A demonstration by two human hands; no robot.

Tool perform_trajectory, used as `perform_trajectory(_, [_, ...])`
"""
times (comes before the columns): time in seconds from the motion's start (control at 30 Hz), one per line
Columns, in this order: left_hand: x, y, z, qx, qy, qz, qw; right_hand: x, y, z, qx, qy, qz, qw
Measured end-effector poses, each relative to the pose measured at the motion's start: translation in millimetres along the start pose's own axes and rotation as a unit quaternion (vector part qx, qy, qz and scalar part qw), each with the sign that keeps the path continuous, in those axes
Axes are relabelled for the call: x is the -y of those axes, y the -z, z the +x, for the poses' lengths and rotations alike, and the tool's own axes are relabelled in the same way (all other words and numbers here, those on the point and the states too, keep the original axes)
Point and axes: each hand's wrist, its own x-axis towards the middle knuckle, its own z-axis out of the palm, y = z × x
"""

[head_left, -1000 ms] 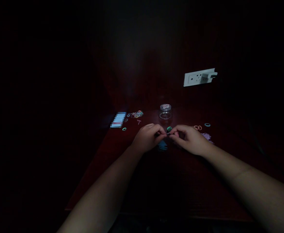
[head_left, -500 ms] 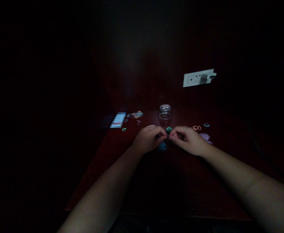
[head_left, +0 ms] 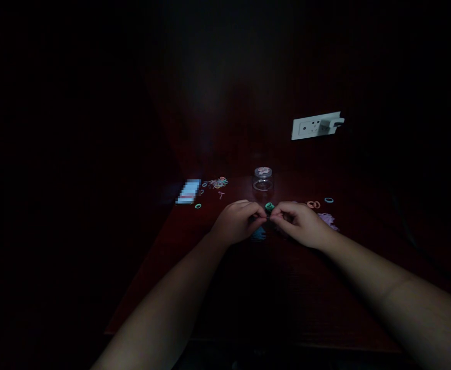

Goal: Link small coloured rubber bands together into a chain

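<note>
My left hand [head_left: 241, 221] and my right hand [head_left: 300, 223] face each other over the table, thumb and forefinger of each pinched together. The fingertips almost meet; what they hold between them is too small and dark to make out. Just behind the fingertips lie green elastic bands [head_left: 269, 206]. Below my left fingers is a small heap of blue bands [head_left: 258, 235]. Beside my right hand are a purple heap of bands [head_left: 329, 221] and two orange bands [head_left: 313, 204]. A clear lidded jar [head_left: 263, 180] stands upright behind the hands.
A lit phone [head_left: 188, 191] lies at the table's left edge. To its right is a mixed pile of coloured bands [head_left: 218, 182], with a loose green band [head_left: 198, 206] nearer. One blue band [head_left: 329, 200] lies far right. A wall socket [head_left: 316, 126] holds a plug.
The fingertips of my two hands have drawn slightly apart. The whole view has shifted a little; the bands and jar on the table stay in place.
</note>
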Motion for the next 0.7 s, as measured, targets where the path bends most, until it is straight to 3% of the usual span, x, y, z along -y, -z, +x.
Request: perform_trajectory(0.7, [-0.8,0.4,-1.8,-0.022,0.003,-0.002,1.0,1.4,2.9,-1.7,-0.004,-0.002,-0.004,1.0])
